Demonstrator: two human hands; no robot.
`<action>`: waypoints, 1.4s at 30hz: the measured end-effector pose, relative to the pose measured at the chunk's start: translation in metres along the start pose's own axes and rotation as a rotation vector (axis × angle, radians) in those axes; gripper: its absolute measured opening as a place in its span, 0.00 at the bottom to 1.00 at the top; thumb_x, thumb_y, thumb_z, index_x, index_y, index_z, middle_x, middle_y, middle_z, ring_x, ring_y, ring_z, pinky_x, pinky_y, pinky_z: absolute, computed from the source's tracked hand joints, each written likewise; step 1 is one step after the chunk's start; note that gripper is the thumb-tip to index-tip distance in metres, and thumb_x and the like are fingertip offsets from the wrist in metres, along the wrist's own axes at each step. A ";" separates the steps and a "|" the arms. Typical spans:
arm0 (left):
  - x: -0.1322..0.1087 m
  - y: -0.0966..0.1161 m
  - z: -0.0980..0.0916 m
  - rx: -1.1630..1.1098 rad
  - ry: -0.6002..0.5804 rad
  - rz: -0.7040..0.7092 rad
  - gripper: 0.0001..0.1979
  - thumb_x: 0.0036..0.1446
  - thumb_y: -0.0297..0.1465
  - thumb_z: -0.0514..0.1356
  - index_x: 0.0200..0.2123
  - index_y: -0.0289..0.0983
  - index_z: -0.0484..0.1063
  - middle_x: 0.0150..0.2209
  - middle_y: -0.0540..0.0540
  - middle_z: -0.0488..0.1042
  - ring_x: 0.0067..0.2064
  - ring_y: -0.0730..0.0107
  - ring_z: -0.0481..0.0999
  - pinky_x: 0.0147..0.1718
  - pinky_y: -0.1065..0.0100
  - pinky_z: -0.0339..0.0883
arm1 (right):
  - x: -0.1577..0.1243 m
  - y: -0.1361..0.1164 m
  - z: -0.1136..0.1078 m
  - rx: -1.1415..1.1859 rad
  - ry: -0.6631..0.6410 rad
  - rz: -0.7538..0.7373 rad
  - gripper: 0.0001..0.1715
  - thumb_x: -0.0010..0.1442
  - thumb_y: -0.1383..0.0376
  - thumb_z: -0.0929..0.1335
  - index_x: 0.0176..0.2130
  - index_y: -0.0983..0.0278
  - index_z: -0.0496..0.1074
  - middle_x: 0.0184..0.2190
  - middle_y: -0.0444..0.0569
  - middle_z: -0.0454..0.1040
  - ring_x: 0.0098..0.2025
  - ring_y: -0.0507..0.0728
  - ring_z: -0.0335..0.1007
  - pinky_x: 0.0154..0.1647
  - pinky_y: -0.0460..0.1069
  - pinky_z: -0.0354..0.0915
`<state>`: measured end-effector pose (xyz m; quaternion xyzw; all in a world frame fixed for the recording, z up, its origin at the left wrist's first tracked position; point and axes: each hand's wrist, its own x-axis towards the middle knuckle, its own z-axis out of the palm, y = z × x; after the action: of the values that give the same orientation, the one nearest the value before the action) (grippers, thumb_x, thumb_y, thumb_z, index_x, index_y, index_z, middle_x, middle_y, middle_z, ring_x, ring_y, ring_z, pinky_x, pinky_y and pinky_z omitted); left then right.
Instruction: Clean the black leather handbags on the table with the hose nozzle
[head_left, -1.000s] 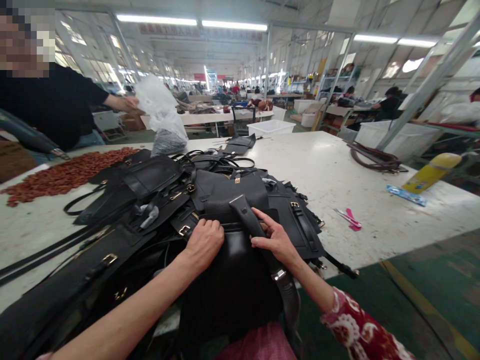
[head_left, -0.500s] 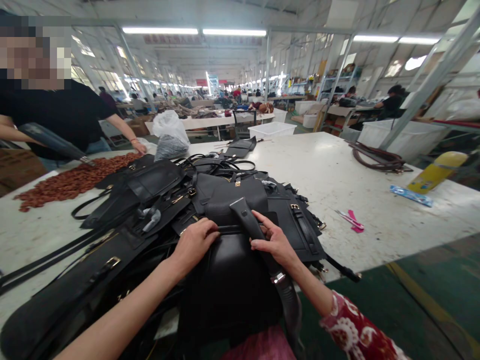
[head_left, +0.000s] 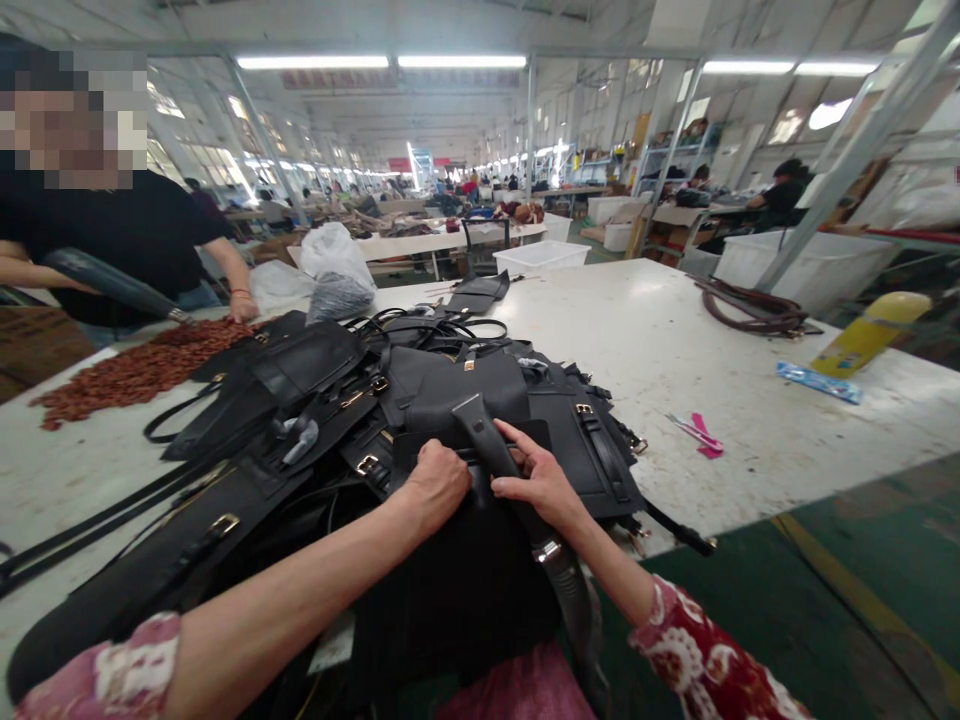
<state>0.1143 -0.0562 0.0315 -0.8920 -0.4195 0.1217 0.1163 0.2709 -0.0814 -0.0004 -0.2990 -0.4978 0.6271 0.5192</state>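
Observation:
A black leather bag (head_left: pixel 457 590) lies in front of me, its upper edge under my hands. My left hand (head_left: pixel 439 488) is closed in a fist on that edge, its fingertips hidden. My right hand (head_left: pixel 544 485) holds a black hose nozzle (head_left: pixel 491 442) with a slanted end and a metal clamp lower down; its thumb and forefinger lie across the nozzle. The nozzle's tip points away from me over the bag. Just beyond lies another black bag (head_left: pixel 469 390) with a small gold clasp.
More black bags with buckles (head_left: pixel 292 365) and straps are heaped around. A co-worker (head_left: pixel 112 240) stands at the left by a pile of brown pieces (head_left: pixel 142 370) and a plastic sack (head_left: pixel 337 265). To the right are a pink-handled cutter (head_left: pixel 697 435), a yellow bottle (head_left: pixel 870 335) and coiled brown straps (head_left: pixel 750 305).
My left hand has moved right along the bag's edge, closer to the nozzle, and curled into a fist. My right hand keeps its hold. The co-worker's hand has moved left onto the brown pieces.

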 end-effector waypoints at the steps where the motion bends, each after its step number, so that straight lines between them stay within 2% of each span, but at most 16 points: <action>1: 0.002 -0.002 -0.001 -0.021 0.007 0.016 0.10 0.46 0.19 0.54 0.19 0.32 0.72 0.22 0.37 0.73 0.27 0.60 0.72 0.28 0.62 0.55 | 0.000 0.000 0.000 -0.001 0.002 -0.002 0.45 0.41 0.70 0.72 0.57 0.60 0.54 0.31 0.42 0.71 0.28 0.50 0.64 0.30 0.45 0.60; 3: 0.003 -0.012 -0.002 -0.061 0.038 0.022 0.09 0.46 0.22 0.55 0.19 0.34 0.72 0.23 0.40 0.74 0.29 0.62 0.72 0.30 0.63 0.56 | -0.001 -0.001 0.000 -0.007 0.006 0.002 0.45 0.41 0.71 0.72 0.56 0.60 0.55 0.30 0.42 0.71 0.28 0.50 0.64 0.29 0.45 0.60; 5: 0.001 -0.031 -0.004 -0.092 0.085 -0.037 0.07 0.46 0.24 0.55 0.21 0.35 0.73 0.25 0.42 0.75 0.30 0.64 0.73 0.32 0.65 0.57 | -0.002 -0.001 0.000 -0.012 0.011 0.007 0.45 0.41 0.71 0.72 0.56 0.60 0.55 0.29 0.42 0.71 0.27 0.50 0.64 0.29 0.45 0.59; 9: -0.015 -0.081 -0.002 -0.122 0.206 -0.347 0.14 0.50 0.27 0.48 0.29 0.33 0.73 0.29 0.41 0.75 0.31 0.61 0.73 0.30 0.66 0.60 | -0.002 -0.001 -0.002 -0.009 0.015 0.002 0.44 0.42 0.71 0.71 0.56 0.59 0.54 0.29 0.41 0.71 0.26 0.50 0.65 0.30 0.46 0.60; 12: -0.034 -0.102 0.005 -0.357 0.316 -0.604 0.16 0.53 0.31 0.45 0.33 0.34 0.72 0.27 0.47 0.75 0.30 0.66 0.73 0.28 0.71 0.62 | -0.002 0.000 -0.003 -0.008 0.013 0.000 0.44 0.42 0.70 0.71 0.56 0.60 0.54 0.29 0.42 0.71 0.27 0.50 0.65 0.31 0.47 0.60; 13: -0.039 -0.101 0.007 -0.481 0.361 -0.631 0.16 0.53 0.33 0.46 0.34 0.36 0.72 0.28 0.48 0.75 0.31 0.67 0.73 0.29 0.72 0.62 | -0.002 0.000 -0.003 -0.010 0.014 0.002 0.44 0.42 0.70 0.71 0.56 0.60 0.54 0.29 0.42 0.71 0.27 0.50 0.65 0.31 0.47 0.61; 15: -0.047 -0.089 0.012 -0.675 0.433 -0.548 0.13 0.52 0.35 0.48 0.34 0.37 0.71 0.31 0.49 0.75 0.34 0.68 0.72 0.34 0.72 0.63 | -0.002 -0.001 -0.003 -0.018 0.014 0.010 0.45 0.41 0.70 0.71 0.56 0.60 0.54 0.29 0.42 0.71 0.26 0.50 0.65 0.30 0.47 0.61; 17: -0.049 -0.071 0.014 -0.702 0.436 -0.372 0.12 0.53 0.34 0.49 0.33 0.38 0.71 0.33 0.47 0.74 0.36 0.67 0.71 0.37 0.70 0.62 | -0.003 -0.002 -0.002 -0.021 0.012 0.012 0.45 0.42 0.70 0.71 0.56 0.61 0.54 0.29 0.41 0.71 0.27 0.50 0.65 0.30 0.47 0.61; 19: -0.048 -0.056 0.016 -0.665 0.397 -0.277 0.11 0.53 0.32 0.50 0.30 0.38 0.71 0.32 0.47 0.73 0.35 0.67 0.71 0.37 0.68 0.61 | -0.003 -0.003 -0.001 -0.015 0.008 0.010 0.44 0.42 0.70 0.71 0.57 0.61 0.54 0.29 0.41 0.71 0.27 0.51 0.66 0.31 0.47 0.61; 23: -0.046 -0.050 0.021 -0.678 0.342 -0.324 0.11 0.53 0.30 0.49 0.30 0.38 0.70 0.30 0.47 0.73 0.33 0.67 0.71 0.34 0.68 0.62 | -0.004 -0.005 0.001 0.002 0.013 0.018 0.44 0.42 0.71 0.71 0.57 0.61 0.54 0.29 0.42 0.72 0.27 0.50 0.65 0.31 0.47 0.61; 26: -0.049 -0.056 0.023 -0.682 0.377 -0.353 0.12 0.49 0.24 0.48 0.34 0.38 0.70 0.31 0.48 0.73 0.35 0.68 0.71 0.35 0.68 0.61 | -0.004 -0.004 0.001 0.004 0.012 0.018 0.44 0.42 0.71 0.71 0.57 0.61 0.54 0.29 0.42 0.72 0.26 0.50 0.65 0.30 0.46 0.61; 28: -0.052 -0.058 0.022 -0.650 0.382 -0.338 0.12 0.48 0.24 0.49 0.34 0.37 0.69 0.31 0.48 0.72 0.34 0.68 0.71 0.35 0.69 0.61 | -0.003 -0.003 0.000 0.008 0.006 0.012 0.45 0.42 0.71 0.71 0.56 0.61 0.54 0.29 0.41 0.72 0.26 0.50 0.65 0.31 0.46 0.61; 30: -0.053 -0.058 0.020 -0.592 0.347 -0.332 0.07 0.50 0.28 0.51 0.30 0.37 0.69 0.29 0.48 0.70 0.32 0.68 0.70 0.32 0.69 0.61 | -0.003 -0.003 0.000 0.005 0.007 0.015 0.44 0.42 0.72 0.71 0.56 0.61 0.54 0.29 0.41 0.72 0.27 0.50 0.65 0.31 0.46 0.60; 33: -0.051 -0.054 0.017 -0.439 0.299 -0.307 0.08 0.53 0.33 0.52 0.27 0.37 0.68 0.29 0.48 0.69 0.31 0.68 0.70 0.30 0.69 0.60 | -0.003 -0.003 -0.001 -0.002 0.010 0.018 0.45 0.42 0.72 0.71 0.56 0.61 0.54 0.29 0.41 0.72 0.27 0.50 0.65 0.31 0.46 0.61; 38: -0.042 -0.044 0.014 -0.120 0.234 -0.193 0.10 0.54 0.24 0.49 0.29 0.35 0.70 0.30 0.43 0.70 0.33 0.64 0.70 0.32 0.65 0.59 | -0.003 -0.005 0.000 0.002 0.002 0.026 0.45 0.41 0.71 0.71 0.57 0.61 0.53 0.29 0.41 0.72 0.27 0.50 0.66 0.31 0.46 0.61; 42: -0.032 -0.030 0.007 0.012 0.156 -0.132 0.10 0.51 0.19 0.49 0.28 0.31 0.70 0.28 0.38 0.70 0.31 0.60 0.71 0.31 0.62 0.57 | -0.002 -0.004 0.001 -0.003 0.004 0.033 0.45 0.41 0.71 0.71 0.57 0.60 0.54 0.29 0.41 0.72 0.29 0.51 0.66 0.32 0.46 0.61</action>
<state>0.0706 -0.0616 0.0378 -0.8685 -0.4663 0.0463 0.1618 0.2722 -0.0834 0.0032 -0.3092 -0.4928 0.6343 0.5091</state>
